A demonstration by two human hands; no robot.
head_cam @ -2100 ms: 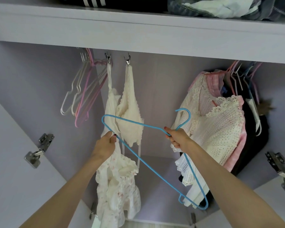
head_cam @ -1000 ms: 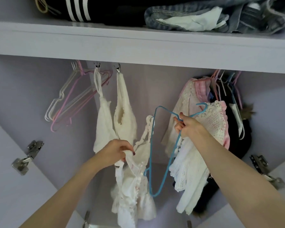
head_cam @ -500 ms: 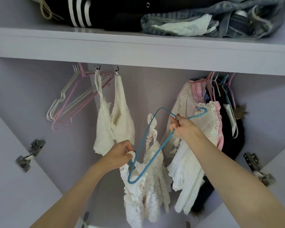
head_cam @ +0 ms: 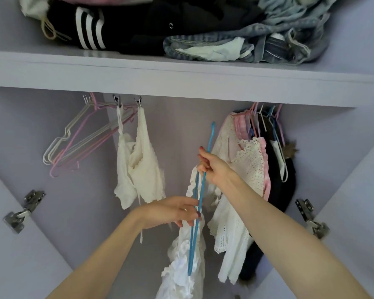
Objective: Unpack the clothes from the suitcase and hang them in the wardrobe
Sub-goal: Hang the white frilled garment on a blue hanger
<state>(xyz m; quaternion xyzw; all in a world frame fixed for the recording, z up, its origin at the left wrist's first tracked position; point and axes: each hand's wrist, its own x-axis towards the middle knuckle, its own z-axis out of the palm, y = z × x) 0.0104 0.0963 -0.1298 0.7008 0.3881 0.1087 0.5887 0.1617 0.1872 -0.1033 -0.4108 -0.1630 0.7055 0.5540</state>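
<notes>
We stand at the open wardrobe (head_cam: 181, 83), and a frilly white top (head_cam: 186, 264) hangs in front of us on a blue hanger (head_cam: 200, 197). Our right hand (head_cam: 214, 167) pinches the hanger near its hook, and our left hand (head_cam: 173, 211) holds the top against the hanger lower down with bent fingers

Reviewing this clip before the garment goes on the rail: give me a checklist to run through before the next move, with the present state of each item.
1. Right hand grips the blue hanger just below its hook: ok.
2. Left hand is at the white garment and the hanger's lower wires: ok.
3. Garment's strap sits over the hanger: cannot tell; the hanger is seen edge-on.
4. Hanger's hook is on the rail: not ok; it is below the shelf, in the air.
5. Free gap between the clipped white tops and the hung clothes: ok.
</notes>
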